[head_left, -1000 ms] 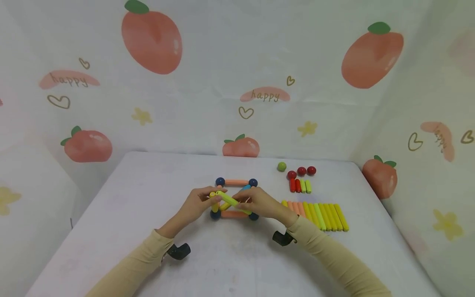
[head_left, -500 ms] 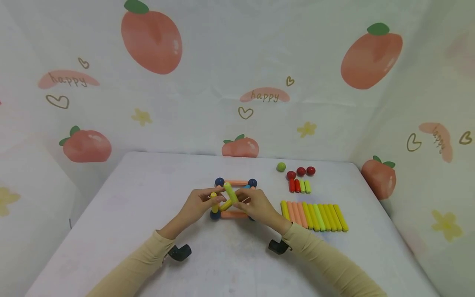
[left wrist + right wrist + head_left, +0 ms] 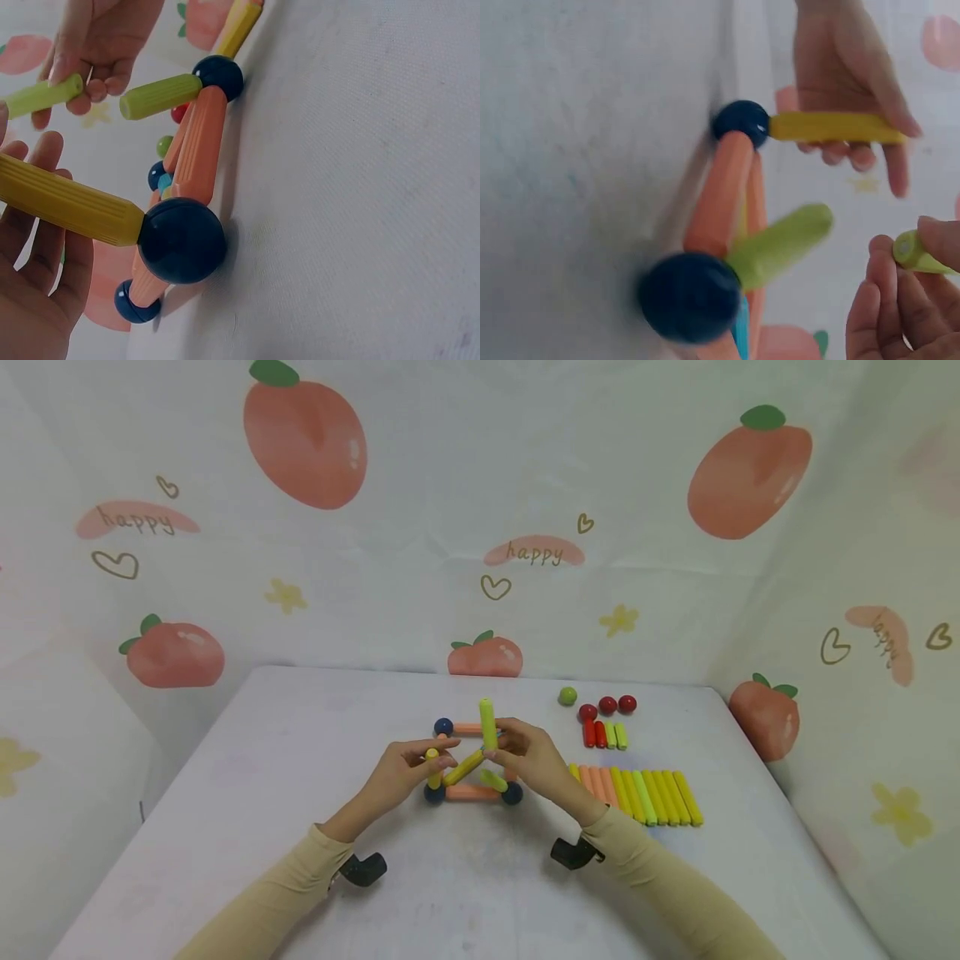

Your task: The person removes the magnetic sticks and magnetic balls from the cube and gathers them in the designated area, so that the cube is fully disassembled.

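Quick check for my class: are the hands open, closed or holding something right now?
Left hand: holding an upright yellow stick on a dark blue ball.
Right hand: pinching a light green stick in the air.

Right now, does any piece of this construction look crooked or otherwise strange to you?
Yes: the light green stick on the near right blue ball leans inward, to the left, while the yellow stick that the left hand holds stands about upright. I see nothing spilled or damaged.
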`<state>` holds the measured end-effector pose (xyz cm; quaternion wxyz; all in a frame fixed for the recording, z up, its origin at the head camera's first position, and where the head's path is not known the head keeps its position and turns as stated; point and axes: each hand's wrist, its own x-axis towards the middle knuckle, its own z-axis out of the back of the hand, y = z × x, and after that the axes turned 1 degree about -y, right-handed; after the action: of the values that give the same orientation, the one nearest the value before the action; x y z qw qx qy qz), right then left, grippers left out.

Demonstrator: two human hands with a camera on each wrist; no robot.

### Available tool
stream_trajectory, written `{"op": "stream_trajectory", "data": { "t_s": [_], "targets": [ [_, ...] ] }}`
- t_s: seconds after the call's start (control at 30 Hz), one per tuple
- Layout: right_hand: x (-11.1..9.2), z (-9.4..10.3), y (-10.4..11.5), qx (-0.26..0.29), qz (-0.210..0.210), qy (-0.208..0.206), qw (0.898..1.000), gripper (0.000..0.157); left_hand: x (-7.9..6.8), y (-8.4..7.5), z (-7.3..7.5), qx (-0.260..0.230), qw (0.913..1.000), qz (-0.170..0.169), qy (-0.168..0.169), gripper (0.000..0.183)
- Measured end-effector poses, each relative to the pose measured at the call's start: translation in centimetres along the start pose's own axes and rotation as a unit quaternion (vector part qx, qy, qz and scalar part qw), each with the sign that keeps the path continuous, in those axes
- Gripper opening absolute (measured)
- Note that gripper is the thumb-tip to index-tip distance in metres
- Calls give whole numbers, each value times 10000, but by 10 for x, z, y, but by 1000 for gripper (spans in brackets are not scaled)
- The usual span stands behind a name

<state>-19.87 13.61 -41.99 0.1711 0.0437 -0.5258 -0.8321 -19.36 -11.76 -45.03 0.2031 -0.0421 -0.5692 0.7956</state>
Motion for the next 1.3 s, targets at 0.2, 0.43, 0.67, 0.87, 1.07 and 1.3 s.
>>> {"op": "stream_trajectory", "data": {
  "t_s": [0.2,0.43,0.67,0.87,1.07,1.3],
  "targets": [
    [-7,25,-6,337,-441,-220,9982,33,0,1,0,71,10000,27,14,39],
    [-19,55,-16,-9,-845,-695,9940,40,0,1,0,122,9999,17,-34,35],
    [-26,70,-36,-634,-424,-656,9949,78,1,2,-1,164,9999,-26,-24,35],
    [-33,75,-48,-1141,-687,-578,9894,66,1,2,-1,132,9999,11,-9,36],
    [-36,77,-56,-1264,-825,-475,9874,59,1,2,0,119,9999,52,-4,37],
    [-37,76,-61,-1238,-883,-362,9877,44,1,1,1,68,10000,16,2,35]
  ]
}}
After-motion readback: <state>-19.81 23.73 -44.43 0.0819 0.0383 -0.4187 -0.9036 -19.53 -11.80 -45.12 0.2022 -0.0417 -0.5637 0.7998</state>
